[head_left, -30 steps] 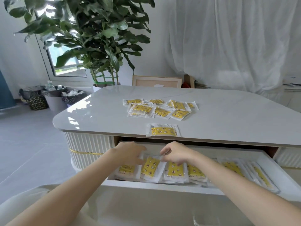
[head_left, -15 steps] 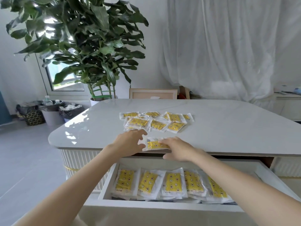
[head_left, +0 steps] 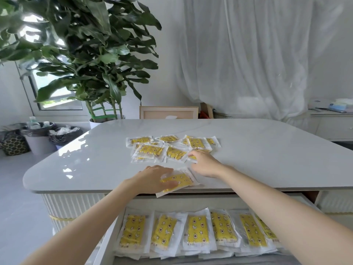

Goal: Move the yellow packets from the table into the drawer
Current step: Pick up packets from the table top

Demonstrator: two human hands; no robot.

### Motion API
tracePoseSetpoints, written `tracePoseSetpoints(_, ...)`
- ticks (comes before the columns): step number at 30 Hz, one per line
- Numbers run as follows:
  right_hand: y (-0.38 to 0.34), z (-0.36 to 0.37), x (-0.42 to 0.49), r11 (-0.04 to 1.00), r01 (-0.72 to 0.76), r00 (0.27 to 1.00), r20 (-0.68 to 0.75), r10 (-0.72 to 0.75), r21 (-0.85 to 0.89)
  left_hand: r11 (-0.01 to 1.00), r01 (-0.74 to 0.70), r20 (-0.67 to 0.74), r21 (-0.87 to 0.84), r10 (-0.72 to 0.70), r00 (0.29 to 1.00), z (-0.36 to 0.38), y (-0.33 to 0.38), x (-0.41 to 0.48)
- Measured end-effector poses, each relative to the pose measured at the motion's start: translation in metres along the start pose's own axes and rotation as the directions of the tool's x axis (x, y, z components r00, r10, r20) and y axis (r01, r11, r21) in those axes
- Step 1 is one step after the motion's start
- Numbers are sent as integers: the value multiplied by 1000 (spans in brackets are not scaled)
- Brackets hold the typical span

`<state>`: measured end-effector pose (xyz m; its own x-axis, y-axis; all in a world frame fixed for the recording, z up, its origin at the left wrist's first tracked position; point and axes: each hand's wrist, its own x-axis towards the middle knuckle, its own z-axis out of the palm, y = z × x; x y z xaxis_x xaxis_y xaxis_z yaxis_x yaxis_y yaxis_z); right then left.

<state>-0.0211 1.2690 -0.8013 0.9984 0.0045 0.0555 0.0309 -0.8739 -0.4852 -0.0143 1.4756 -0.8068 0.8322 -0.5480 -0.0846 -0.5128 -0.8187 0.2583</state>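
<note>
A lone yellow packet (head_left: 181, 180) lies at the table's front edge, one corner hanging over it. My left hand (head_left: 152, 178) grips its left end, thumb on top. My right hand (head_left: 205, 162) reaches further in, fingertips on the nearest packet of a loose pile of yellow packets (head_left: 168, 148) in the middle of the table (head_left: 267, 159). Below the tabletop the drawer (head_left: 107, 243) stands pulled out, with a row of several yellow packets (head_left: 196, 229) laid side by side inside. My right forearm crosses over the row's right end.
A large potted plant (head_left: 86, 54) stands behind the table's far left corner. Bins (head_left: 40, 138) with bags sit on the floor at left. A wooden frame (head_left: 169, 112) leans behind the table. White curtains hang at the back, and a low side cabinet (head_left: 332, 123) is at right.
Both hands rose out of the drawer to the tabletop. My left hand took hold of the lone packet at the edge and my right hand moved on to the pile.
</note>
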Motion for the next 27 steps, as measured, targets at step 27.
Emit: tracePoseSetpoints(27, 25, -5, -9, 919, -334, 928, -98, 360, 210, 731, 308, -44, -609, -418, 907, -9, -17, 11)
